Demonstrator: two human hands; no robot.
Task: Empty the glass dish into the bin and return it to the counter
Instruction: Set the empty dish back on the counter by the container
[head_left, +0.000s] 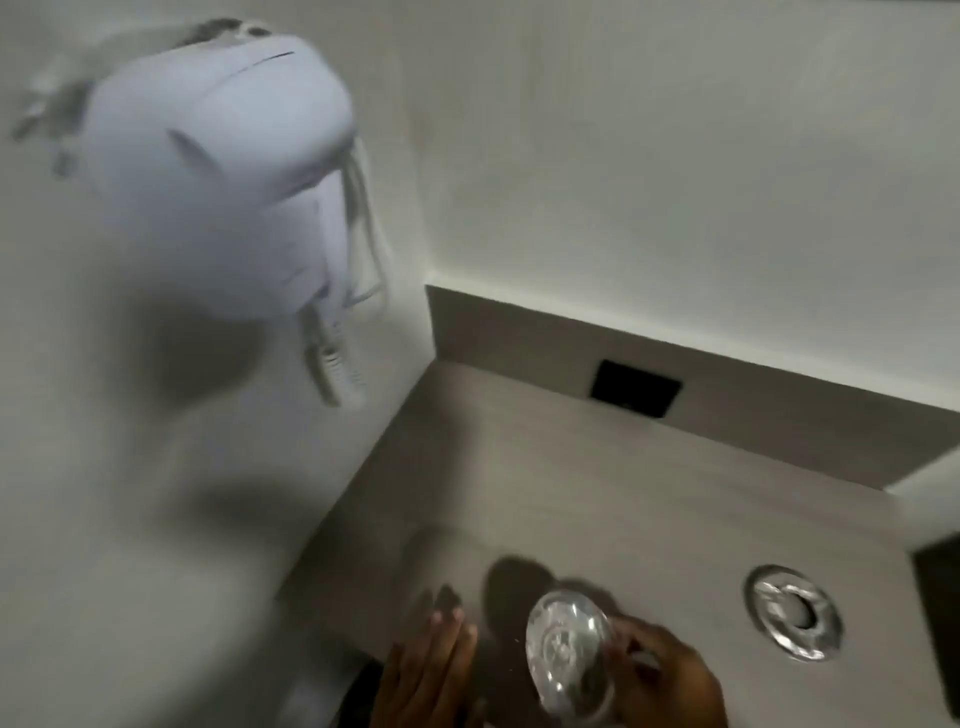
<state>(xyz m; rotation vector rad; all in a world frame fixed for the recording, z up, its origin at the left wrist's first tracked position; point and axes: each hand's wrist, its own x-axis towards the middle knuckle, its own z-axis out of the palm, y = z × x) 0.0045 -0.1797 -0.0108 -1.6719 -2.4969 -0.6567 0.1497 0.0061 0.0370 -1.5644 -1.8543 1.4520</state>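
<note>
Evidently, the glass dish (569, 652) was held tilted by the right hand (665, 680) fingers above the counter (571, 467); the left hand (436, 670) was flat, empty. Slippage risked breakage.

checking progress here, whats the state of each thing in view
glass dish: tilted on edge, held above the counter
right hand: gripping the dish
left hand: open, flat, holding nothing
hair dryer: hanging on the wall
counter: bare where visible
</note>
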